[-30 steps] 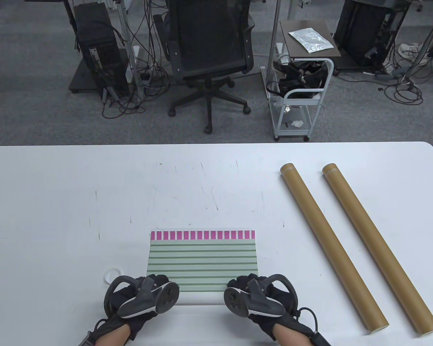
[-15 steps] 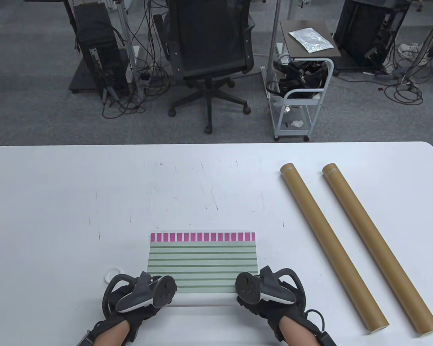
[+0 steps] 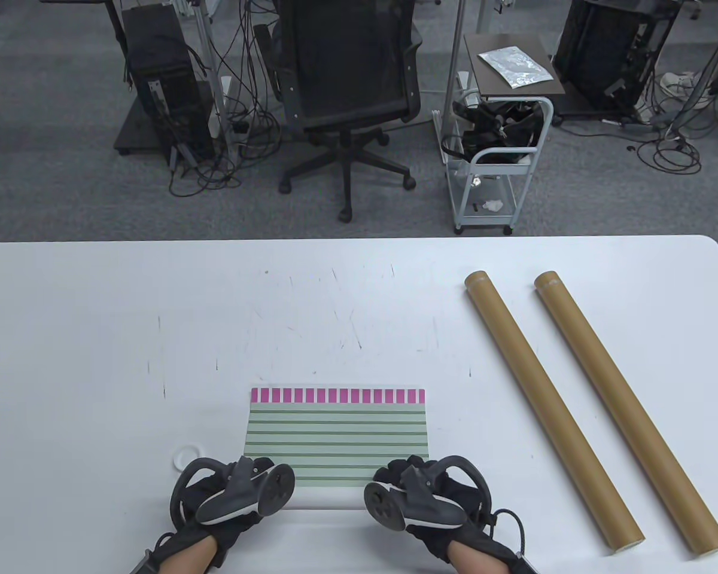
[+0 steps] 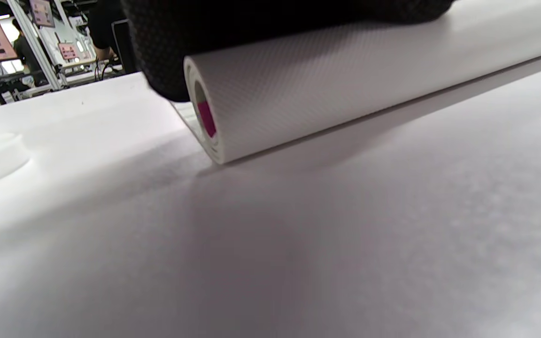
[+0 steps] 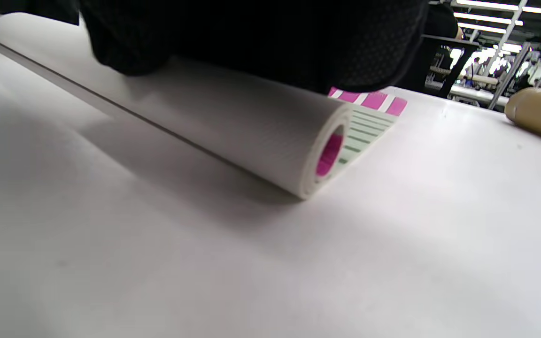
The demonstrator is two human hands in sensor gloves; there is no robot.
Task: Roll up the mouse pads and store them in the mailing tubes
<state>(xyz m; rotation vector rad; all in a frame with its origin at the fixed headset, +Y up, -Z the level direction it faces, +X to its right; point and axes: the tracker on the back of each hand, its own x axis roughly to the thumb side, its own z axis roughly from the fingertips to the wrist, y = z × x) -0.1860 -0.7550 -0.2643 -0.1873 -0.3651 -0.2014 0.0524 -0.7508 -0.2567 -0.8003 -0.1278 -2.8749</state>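
Table view, both hands, left [image 3: 230, 493] and right [image 3: 422, 493], pressing down on the half-rolled mouse pad [image 3: 335, 436], grasping its roll.

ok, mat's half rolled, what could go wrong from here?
1. The mouse pad roll looks loose, with an open core in the right wrist view; it may be too fat for the mailing tubes.
2. Both hands, left hand and right hand, press only the ends, so the middle could spring open or roll skewed.
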